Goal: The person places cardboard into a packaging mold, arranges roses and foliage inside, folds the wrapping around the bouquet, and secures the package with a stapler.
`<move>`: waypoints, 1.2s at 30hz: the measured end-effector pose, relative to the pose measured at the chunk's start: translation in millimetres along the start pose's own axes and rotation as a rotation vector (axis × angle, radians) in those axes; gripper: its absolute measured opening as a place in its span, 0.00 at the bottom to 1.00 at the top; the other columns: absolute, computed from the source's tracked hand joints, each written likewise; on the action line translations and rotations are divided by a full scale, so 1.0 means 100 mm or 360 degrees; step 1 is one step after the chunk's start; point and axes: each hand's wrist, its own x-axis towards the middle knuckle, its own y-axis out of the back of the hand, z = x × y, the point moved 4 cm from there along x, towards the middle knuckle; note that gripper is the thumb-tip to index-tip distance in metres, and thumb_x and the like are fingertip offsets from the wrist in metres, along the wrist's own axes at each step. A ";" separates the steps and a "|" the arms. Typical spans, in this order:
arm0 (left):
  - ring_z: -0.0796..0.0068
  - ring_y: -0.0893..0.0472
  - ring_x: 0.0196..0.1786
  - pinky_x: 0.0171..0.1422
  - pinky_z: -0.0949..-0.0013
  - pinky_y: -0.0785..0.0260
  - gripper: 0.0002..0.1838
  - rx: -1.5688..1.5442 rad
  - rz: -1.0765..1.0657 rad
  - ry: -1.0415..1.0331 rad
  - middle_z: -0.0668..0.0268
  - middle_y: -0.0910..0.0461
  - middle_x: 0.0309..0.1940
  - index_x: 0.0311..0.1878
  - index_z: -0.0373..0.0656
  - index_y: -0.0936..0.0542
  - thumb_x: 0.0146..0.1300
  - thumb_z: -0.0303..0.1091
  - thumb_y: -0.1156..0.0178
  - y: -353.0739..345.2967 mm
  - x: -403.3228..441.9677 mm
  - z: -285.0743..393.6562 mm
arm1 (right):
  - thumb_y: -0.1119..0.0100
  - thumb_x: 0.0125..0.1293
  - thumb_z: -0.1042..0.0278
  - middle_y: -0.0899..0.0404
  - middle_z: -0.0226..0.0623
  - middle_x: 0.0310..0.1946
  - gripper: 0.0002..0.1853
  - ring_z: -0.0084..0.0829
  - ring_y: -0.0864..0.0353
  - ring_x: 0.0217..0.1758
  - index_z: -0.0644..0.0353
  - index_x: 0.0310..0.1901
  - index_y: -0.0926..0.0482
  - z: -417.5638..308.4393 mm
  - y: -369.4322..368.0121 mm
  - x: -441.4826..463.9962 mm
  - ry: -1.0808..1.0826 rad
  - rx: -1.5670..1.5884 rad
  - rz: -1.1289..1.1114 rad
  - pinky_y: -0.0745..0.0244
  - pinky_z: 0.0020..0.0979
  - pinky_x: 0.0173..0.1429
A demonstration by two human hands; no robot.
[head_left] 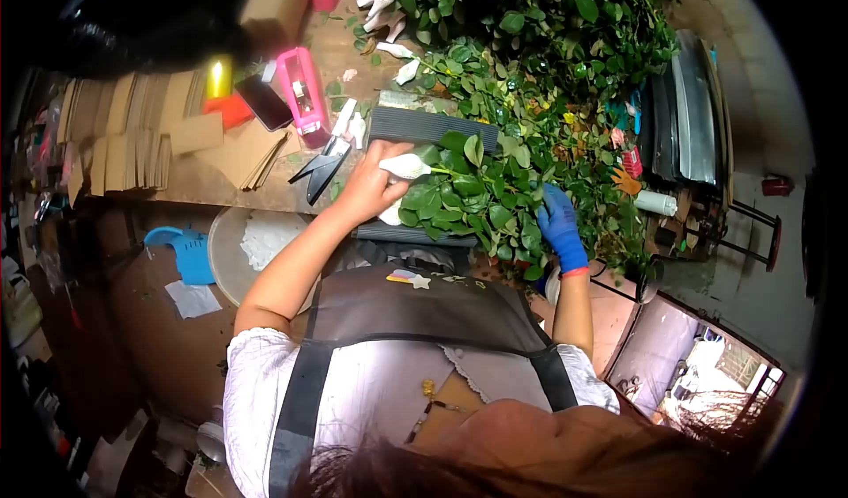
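Observation:
My left hand [369,182], bare, is closed around the head end of a rose [406,166] in a white sleeve. Another white sleeved head [390,212] shows just below the hand. Leafy stems [477,189] run right from there across a dark ribbed board [433,125]. At their far end my right hand [562,224], in a blue glove with a red cuff edge, grips the foliage; leaves cover part of its fingers. Black-handled scissors [325,169] lie just left of my left hand.
A large leafy pile [548,21] with white-sleeved heads [382,0] fills the table's back right. On the left are a pink tape dispenser [303,96], a phone [264,102], yellow tape [218,77] and cardboard pieces [132,136]. A blue plastic chair [187,252] stands below the table edge.

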 end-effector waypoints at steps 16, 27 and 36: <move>0.57 0.18 0.44 0.49 0.60 0.25 0.19 0.0135 0.0030 -0.0138 0.57 0.24 0.46 0.53 0.40 0.20 0.63 0.41 0.31 0.04 0.00 -0.07 | 0.46 0.70 0.41 0.12 0.41 0.38 0.20 0.45 0.13 0.40 0.46 0.49 0.18 -2.00 -0.18 1.41 -0.0186 -0.0325 -0.0532 0.20 0.46 0.44; 0.58 0.15 0.32 0.34 0.64 0.25 0.12 0.0132 0.0343 0.0014 0.61 0.16 0.29 0.37 0.41 0.18 0.73 0.40 0.41 0.24 0.02 0.06 | 0.46 0.71 0.42 0.12 0.40 0.38 0.18 0.46 0.13 0.42 0.44 0.48 0.17 -1.92 -0.36 1.41 -0.0235 -0.0259 -0.0500 0.21 0.47 0.46; 0.84 0.28 0.26 0.30 0.74 0.35 0.09 -0.0676 0.0892 0.0273 0.72 0.23 0.26 0.28 0.39 0.25 0.66 0.27 0.38 0.91 -0.13 -0.52 | 0.45 0.69 0.40 0.12 0.42 0.39 0.20 0.46 0.13 0.43 0.43 0.49 0.16 -1.87 -0.38 1.40 -0.0275 -0.0191 -0.0557 0.20 0.47 0.49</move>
